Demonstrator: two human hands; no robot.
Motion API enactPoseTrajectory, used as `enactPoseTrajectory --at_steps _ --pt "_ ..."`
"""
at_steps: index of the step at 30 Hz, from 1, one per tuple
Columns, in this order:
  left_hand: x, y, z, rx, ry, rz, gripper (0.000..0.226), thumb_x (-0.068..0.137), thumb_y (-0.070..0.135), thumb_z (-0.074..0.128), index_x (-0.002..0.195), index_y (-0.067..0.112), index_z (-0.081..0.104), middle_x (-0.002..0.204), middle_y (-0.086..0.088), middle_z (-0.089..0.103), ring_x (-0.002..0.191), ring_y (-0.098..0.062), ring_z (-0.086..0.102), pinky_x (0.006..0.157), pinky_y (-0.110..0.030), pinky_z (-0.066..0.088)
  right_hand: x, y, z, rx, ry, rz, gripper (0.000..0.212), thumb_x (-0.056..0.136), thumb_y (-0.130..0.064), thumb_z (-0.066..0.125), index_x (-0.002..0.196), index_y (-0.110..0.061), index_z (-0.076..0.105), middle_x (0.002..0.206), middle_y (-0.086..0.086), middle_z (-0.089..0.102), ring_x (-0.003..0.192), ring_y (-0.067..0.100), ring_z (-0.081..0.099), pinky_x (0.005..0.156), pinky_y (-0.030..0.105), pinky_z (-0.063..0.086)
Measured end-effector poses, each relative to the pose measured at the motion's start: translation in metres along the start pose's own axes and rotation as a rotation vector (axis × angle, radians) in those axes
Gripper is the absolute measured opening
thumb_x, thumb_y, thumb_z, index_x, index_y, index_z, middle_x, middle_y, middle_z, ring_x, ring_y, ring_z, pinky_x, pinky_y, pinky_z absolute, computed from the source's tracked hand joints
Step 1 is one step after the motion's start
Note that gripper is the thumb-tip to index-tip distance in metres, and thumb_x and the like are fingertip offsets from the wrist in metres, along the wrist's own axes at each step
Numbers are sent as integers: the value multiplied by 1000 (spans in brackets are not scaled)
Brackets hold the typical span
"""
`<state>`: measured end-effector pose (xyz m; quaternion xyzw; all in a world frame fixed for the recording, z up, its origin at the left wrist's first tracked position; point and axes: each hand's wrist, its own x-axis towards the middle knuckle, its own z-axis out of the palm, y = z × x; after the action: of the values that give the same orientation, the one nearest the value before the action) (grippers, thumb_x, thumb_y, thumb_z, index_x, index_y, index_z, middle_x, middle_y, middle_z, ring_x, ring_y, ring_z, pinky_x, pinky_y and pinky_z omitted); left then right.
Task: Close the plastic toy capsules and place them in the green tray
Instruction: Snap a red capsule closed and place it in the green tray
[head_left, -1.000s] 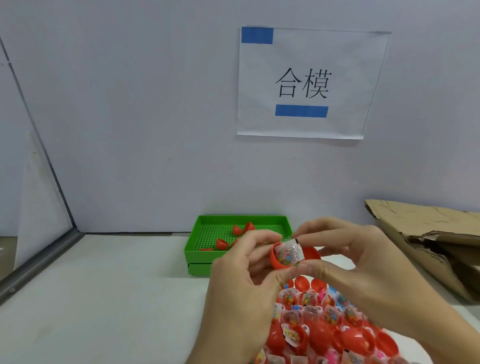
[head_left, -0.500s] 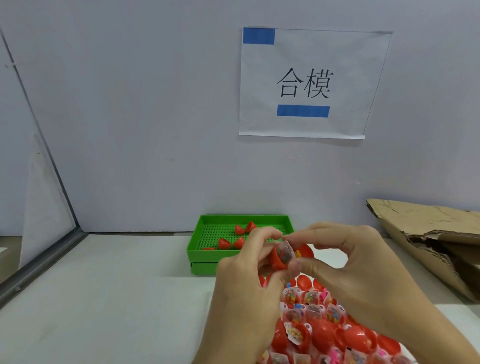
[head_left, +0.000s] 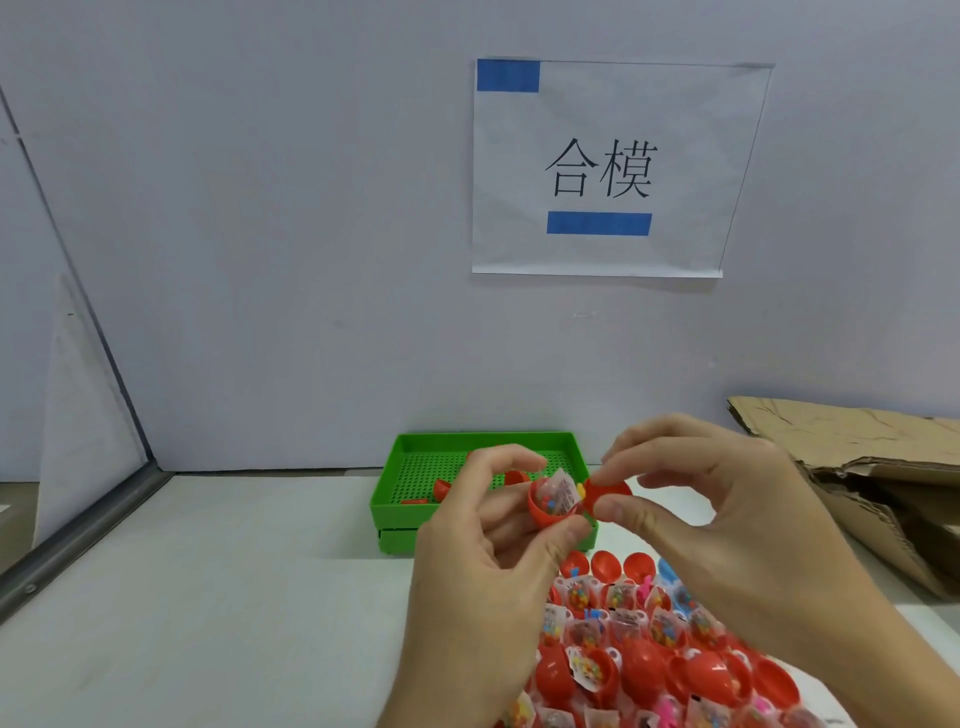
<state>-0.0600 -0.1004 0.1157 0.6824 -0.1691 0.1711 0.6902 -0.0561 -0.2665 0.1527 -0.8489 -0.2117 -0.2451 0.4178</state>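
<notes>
glossy red plastic capsules (head_left: 675, 670); perforated green plastic tray (head_left: 395, 499), seemingly matt; creased cardboard (head_left: 852, 441)

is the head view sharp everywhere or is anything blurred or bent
Head view: even, soft light with no hard glare; the wall sign reads crisp; the pile of capsules near the bottom edge is smeared and soft; the left hand and right hand are slightly soft; wide-angle bending shows in the slanted metal rail at left.

Head view, forward-down, close over hands (head_left: 597, 545)

Factory assy bench: wall sign (head_left: 613, 166), green tray (head_left: 395, 483), bulk capsule pile (head_left: 654, 649), cardboard (head_left: 857, 467).
</notes>
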Motion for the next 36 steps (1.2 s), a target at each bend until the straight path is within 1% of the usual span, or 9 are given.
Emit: enactPoseTrajectory --at_steps 1,3,11,15,20,25,32,34,36 --pt "0 0 0 -6 1 2 36 75 7 78 97 31 62 90 5 78 86 -11 75 71 -18 58 0 1 1 -15 0 0 4 73 -34 78 76 -34 78 90 -21 68 93 6 66 80 24 52" --pt "0 0 1 -11 3 -2 37 75 10 79 99 29 59 89 7 78 85 -9 75 71 -17 57 -1 2 3 -44 10 -6 11 74 -23 82 72 -33 78 88 -19 68 91 6 65 78 23 50" --pt "-1 1 5 -1 -22 24 22 76 19 77 83 25 57 83 -1 75 78 -12 74 68 -17 56 -1 2 6 2 1 -27 16 78 -18 81 76 -34 80 87 -17 68 90 7 66 75 15 48" --pt "0 2 3 -95 -38 -9 16 78 21 73 85 26 61 89 -3 77 85 -16 75 72 -22 59 -1 2 5 71 -31 -23 9 80 -35 72 84 -37 80 93 -18 70 95 7 67 77 23 53" --pt "3 -3 1 -230 7 -58 12 78 21 71 90 22 68 99 -5 74 90 -22 75 74 -25 60 -3 -2 4 49 -53 -65 22 89 -56 59 97 -45 76 102 -22 68 103 6 64 78 24 51" --pt "4 -4 2 -405 46 -120 9 84 23 73 90 17 72 99 -12 74 93 -25 74 75 -27 59 -4 -9 4 21 -62 -117 34 90 -56 48 101 -42 76 101 -20 66 101 7 64 80 20 49" --pt "5 -8 0 -448 28 -152 15 75 25 70 88 18 74 84 -16 75 76 -21 74 66 -25 59 -4 -12 4 30 -94 -132 32 91 -53 48 101 -42 76 100 -16 66 100 10 65 79 22 50" --pt "5 -7 1 -502 25 -176 25 71 28 73 91 13 73 84 -18 74 74 -22 74 64 -26 59 -4 -12 4 49 -85 -144 32 92 -50 48 98 -40 77 99 -15 67 98 10 66 77 22 50" --pt "5 -7 2 -574 17 -201 25 79 21 72 96 3 67 86 -21 73 73 -23 74 61 -26 59 -4 -11 3 72 -66 -150 30 92 -49 50 95 -39 78 98 -15 68 97 11 66 76 22 50"
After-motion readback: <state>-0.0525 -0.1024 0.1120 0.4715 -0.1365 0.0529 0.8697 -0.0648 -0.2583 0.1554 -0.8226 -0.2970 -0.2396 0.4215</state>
